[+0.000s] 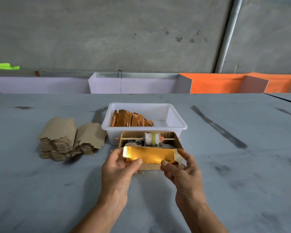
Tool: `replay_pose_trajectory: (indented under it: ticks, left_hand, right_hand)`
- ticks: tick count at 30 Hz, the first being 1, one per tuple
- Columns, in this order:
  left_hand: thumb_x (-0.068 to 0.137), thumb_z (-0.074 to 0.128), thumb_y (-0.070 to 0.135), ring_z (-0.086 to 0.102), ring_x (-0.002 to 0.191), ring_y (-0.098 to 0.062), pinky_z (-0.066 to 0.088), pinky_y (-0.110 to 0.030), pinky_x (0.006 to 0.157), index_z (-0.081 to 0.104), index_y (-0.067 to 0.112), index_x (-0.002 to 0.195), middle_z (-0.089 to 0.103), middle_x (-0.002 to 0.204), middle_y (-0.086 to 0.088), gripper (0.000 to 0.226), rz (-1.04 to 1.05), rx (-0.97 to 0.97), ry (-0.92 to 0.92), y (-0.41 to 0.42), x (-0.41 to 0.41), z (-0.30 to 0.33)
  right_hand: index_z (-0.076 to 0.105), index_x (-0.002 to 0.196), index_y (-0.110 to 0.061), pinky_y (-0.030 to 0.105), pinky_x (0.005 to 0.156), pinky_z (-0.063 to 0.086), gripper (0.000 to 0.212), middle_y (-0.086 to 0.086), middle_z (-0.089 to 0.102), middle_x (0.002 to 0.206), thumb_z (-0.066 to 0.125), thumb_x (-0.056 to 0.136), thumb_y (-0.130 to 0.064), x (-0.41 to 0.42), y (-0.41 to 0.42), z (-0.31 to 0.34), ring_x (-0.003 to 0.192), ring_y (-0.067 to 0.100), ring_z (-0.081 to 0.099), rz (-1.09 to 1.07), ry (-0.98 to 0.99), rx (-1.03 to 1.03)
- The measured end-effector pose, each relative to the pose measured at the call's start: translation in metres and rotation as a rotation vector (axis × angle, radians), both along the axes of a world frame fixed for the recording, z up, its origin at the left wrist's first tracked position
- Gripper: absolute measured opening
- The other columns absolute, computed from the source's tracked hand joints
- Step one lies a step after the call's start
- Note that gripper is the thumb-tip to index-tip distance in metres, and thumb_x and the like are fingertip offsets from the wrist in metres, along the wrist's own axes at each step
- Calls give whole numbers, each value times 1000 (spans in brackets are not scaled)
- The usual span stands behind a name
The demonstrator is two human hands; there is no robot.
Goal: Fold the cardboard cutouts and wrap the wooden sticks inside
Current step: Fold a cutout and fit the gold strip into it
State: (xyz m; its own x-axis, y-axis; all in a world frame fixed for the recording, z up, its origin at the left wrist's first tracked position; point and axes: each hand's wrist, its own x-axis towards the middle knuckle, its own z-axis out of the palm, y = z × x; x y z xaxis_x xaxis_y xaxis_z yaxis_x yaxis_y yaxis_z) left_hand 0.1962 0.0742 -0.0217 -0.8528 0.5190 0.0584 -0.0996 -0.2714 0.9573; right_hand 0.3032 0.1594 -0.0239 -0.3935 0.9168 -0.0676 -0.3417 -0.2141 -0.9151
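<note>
A shiny gold cardboard cutout (150, 154) with dotted fold lines is held between both hands above the grey table (40, 190). My left hand (119, 167) pinches its left end, thumb on the lower edge. My right hand (180, 167) pinches its right end, where a flap is bent up. No wooden stick shows inside the cutout. A pile of flat brown cutouts (69, 138) lies to the left. Finished orange-brown wrapped packs (133, 119) lean in a row inside a white plastic tub (173, 126).
A small open cardboard box (175, 138) stands right behind my hands, with a thin wooden rod through it carrying a white cloth roll (152, 138). White and orange panels (141, 84) line the table's far edge below a concrete wall.
</note>
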Motion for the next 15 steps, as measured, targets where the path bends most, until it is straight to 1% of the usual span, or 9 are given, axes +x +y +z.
replay_pose_trajectory:
  ticks: [1, 3, 5, 6, 9, 13, 15]
  left_hand:
    - [73, 69, -11, 61, 53, -7, 49, -17, 49, 62, 13, 89, 70, 63, -1, 30, 15, 18, -33, 2, 0, -2]
    - [74, 69, -10, 58, 55, -13, 49, -23, 54, 63, 12, 86, 69, 60, 0, 25, 18, 15, -108, 7, 1, -8]
    - [73, 71, -7, 57, 57, -19, 48, -30, 60, 64, 7, 80, 68, 59, -3, 18, -17, -17, -174, 11, 2, -12]
    - [71, 73, -7, 59, 58, -20, 49, -31, 60, 64, 5, 79, 68, 60, -5, 17, -34, -29, -202, 13, 2, -14]
    - [66, 76, -8, 63, 52, -15, 52, -24, 49, 65, 1, 82, 70, 61, -7, 21, -45, -48, -235, 17, 5, -17]
    - [65, 76, -11, 62, 47, -11, 49, -19, 44, 66, -2, 81, 69, 57, -7, 21, -18, -50, -222, 17, 10, -18]
    - [65, 76, -10, 61, 45, -10, 48, -18, 42, 66, -2, 78, 68, 54, -7, 18, -5, -61, -194, 15, 10, -19]
  right_hand:
    - [51, 120, -16, 30, 65, 47, 57, 1, 53, 48, 69, 74, 12, -1, -1, -1, 50, 13, 63, -1, 16, -12]
    - [49, 125, -10, 29, 65, 47, 58, 4, 52, 52, 69, 75, 12, -3, -2, -5, 48, 12, 61, 0, 31, -38]
    - [49, 124, -7, 29, 64, 48, 56, 4, 56, 53, 68, 75, 12, -6, -5, -9, 48, 12, 61, 8, 26, -57]
    - [50, 123, -7, 29, 64, 48, 55, 3, 58, 53, 68, 75, 12, -8, -7, -11, 49, 13, 61, 14, 23, -63]
    - [52, 118, -9, 29, 62, 47, 49, 3, 62, 58, 69, 76, 11, -13, -12, -18, 53, 14, 61, 11, 30, -76]
    - [60, 97, -8, 29, 64, 46, 27, -1, 62, 59, 70, 76, 6, -19, -17, -25, 61, 14, 62, 38, 36, -115]
    - [61, 89, -7, 30, 64, 45, 22, 0, 61, 58, 70, 75, 6, -20, -17, -27, 61, 15, 62, 56, 37, -132]
